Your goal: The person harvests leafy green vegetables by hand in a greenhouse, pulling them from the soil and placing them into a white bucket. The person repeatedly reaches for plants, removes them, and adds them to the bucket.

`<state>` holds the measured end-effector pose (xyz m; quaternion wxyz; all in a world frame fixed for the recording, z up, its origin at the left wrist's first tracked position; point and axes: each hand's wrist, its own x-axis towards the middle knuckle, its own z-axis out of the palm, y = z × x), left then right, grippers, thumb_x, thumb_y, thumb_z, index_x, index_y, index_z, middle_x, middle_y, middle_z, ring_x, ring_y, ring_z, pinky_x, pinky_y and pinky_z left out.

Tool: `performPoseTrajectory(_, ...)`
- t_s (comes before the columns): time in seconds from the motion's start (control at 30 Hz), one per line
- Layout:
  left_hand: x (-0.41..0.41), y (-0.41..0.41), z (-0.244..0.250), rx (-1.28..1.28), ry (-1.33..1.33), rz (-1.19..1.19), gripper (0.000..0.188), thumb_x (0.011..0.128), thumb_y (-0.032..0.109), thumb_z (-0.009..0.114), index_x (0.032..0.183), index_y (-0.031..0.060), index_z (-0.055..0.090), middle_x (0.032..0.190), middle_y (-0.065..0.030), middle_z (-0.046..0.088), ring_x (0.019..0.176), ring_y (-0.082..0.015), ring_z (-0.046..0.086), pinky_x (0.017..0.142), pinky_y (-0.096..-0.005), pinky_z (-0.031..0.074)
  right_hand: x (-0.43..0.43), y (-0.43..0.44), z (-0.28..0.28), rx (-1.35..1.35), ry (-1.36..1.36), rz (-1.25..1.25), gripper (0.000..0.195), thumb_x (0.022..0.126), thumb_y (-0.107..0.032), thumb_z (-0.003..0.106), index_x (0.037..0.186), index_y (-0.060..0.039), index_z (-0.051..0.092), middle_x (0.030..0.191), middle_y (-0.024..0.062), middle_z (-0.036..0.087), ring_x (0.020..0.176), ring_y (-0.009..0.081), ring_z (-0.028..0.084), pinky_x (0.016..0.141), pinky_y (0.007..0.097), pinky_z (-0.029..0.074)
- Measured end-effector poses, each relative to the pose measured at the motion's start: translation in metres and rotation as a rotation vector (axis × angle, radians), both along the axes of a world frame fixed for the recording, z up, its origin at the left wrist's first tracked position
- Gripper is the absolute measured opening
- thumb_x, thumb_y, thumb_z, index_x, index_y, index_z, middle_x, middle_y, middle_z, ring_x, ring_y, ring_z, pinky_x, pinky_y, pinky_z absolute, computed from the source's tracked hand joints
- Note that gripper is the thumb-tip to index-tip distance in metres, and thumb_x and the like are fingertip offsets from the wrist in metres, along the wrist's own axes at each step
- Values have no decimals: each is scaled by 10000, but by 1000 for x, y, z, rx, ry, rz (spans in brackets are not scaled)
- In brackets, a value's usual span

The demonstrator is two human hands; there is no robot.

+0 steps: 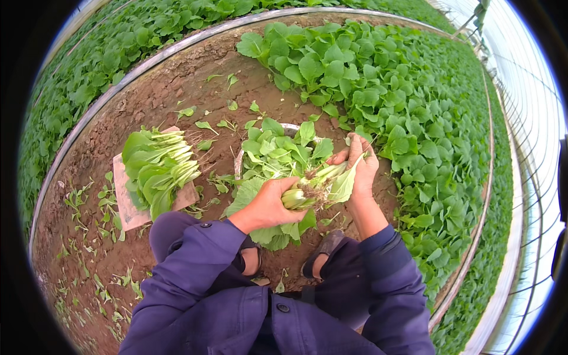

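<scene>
My left hand is closed around a bunch of leafy greens, its roots pointing right and its leaves hanging below the hand. Right of it, my right hand pinches a pale-stemmed plant with a drooping leaf, close against the bunch's roots. Beneath and beyond both hands, a round container with a worn rim holds loose green leaves. To the left, a stack of greens lies on a pinkish flat board, stems and roots towards the right.
Dense leafy plants grow at the right and top right. Bare reddish soil surrounds the container, with scattered leaves and small plants on it. A long pale pipe or edging strip curves along the left and top. My shoes are below the container.
</scene>
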<state>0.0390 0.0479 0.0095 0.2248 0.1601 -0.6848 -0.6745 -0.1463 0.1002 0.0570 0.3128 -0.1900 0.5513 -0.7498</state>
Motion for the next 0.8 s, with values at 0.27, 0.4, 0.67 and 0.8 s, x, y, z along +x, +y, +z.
performPoseTrajectory(0.27,26,-14,-14,-134,-144,103,374,722,94,753,1065,14,625,913,-34,651,813,-85,570,755,-272,493,-40,-18,-4,237,227,-192,247,986,-242,571,996,5,559,545,19,514,434,151,553,420,255,437)
performPoseTrajectory(0.4,35,-26,-12,-7,-58,254,411,757,30,720,1147,-13,600,1033,-28,659,920,-76,581,837,-259,491,-33,-21,-56,941,835,38,521,851,-263,744,1192,77,543,840,121,674,771,195,679,686,310,549)
performPoseTrajectory(0.67,30,-30,-3,45,20,336,397,730,68,739,1102,6,613,1009,-65,662,881,-120,619,804,-290,510,-2,-23,-22,427,543,334,579,890,-298,704,1285,84,523,1179,167,630,1076,218,608,954,316,466)
performPoseTrajectory(0.8,25,-23,-13,-458,-69,465,442,610,148,798,1010,67,630,1042,-127,621,938,-339,623,846,-413,501,38,-19,-12,204,220,409,522,919,-295,679,1263,74,545,1135,116,644,1009,149,596,913,295,476)
